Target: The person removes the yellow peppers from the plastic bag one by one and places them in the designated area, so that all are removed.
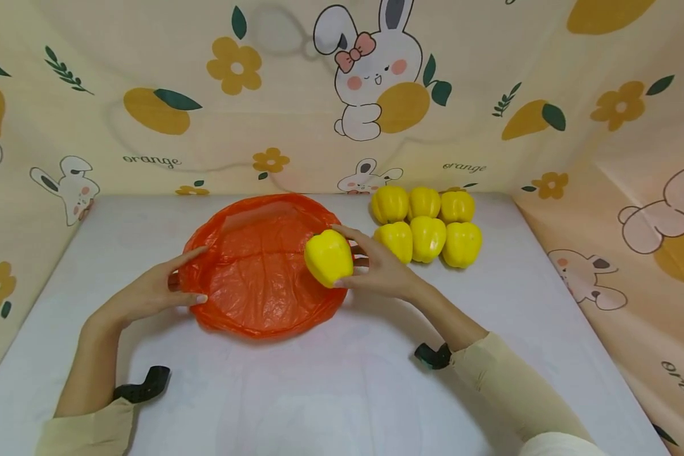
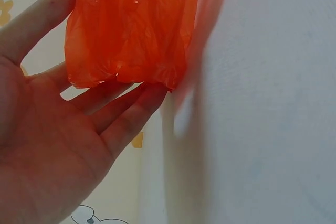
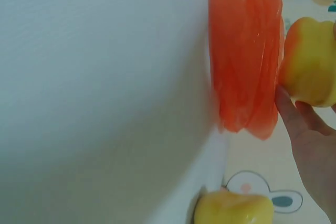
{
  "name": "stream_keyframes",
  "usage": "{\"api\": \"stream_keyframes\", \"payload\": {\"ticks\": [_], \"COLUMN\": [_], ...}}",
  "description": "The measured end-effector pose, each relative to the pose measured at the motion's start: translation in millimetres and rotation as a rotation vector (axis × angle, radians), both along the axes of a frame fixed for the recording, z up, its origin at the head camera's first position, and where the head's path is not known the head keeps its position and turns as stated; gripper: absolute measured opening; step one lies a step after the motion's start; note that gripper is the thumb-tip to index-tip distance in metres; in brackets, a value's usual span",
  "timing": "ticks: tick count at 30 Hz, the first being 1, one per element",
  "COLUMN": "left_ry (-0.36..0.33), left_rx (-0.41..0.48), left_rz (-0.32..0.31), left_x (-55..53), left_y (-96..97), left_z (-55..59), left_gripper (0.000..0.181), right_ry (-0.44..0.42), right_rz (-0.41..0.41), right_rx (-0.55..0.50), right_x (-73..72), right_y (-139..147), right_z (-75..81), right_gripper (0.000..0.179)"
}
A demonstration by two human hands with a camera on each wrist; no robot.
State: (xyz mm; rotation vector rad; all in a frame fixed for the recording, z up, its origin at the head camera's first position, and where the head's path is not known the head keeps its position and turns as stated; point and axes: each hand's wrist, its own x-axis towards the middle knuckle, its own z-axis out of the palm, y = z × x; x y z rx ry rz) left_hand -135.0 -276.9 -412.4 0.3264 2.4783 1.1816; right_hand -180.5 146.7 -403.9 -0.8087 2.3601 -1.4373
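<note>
An orange-red plastic bag [image 1: 265,278] lies with its mouth spread wide on the table, its rim bunched into a round wall. Over the bag's right side, my right hand [image 1: 379,263] holds a yellow bell pepper [image 1: 327,258] between thumb and fingers. The same bell pepper [image 3: 312,64] appears beside the bag's wall in the right wrist view. At the bag's left side, my left hand [image 1: 151,285] touches the outer wall with thumb and fingers spread apart. In the left wrist view, the bag [image 2: 131,30] rests against these fairly straight fingers [image 2: 134,121].
Several yellow bell peppers [image 1: 427,237] stand in two rows at the back right of the white table [image 1: 319,392]. A patterned cloth [image 1: 296,101] hangs behind the table and along its sides. Black wrist devices [image 1: 148,384] sit at both forearms.
</note>
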Motion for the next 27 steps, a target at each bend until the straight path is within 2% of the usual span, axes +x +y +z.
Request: {"api": "stream_keyframes", "payload": {"ticks": [10,16,27], "left_ry": [-0.005,-0.013,-0.044], "left_rx": [-0.021,-0.026,-0.04], "left_rz": [-0.011,-0.01,0.001], "left_x": [-2.4,-1.6,-2.6], "left_y": [0.6,0.2,1.7], "left_z": [0.2,0.7,0.0], "left_gripper": [0.091,0.09,0.091], "right_ry": [-0.033,0.014,0.086], "right_rz": [-0.054,-0.083,-0.141], "right_rx": [0.035,0.023,0.011], "right_x": [14.3,20.2,35.9], "right_y": [29.5,41.4,73.7], "right_z": [2.0,4.7,0.0], "right_gripper": [0.097,0.093,0.093]}}
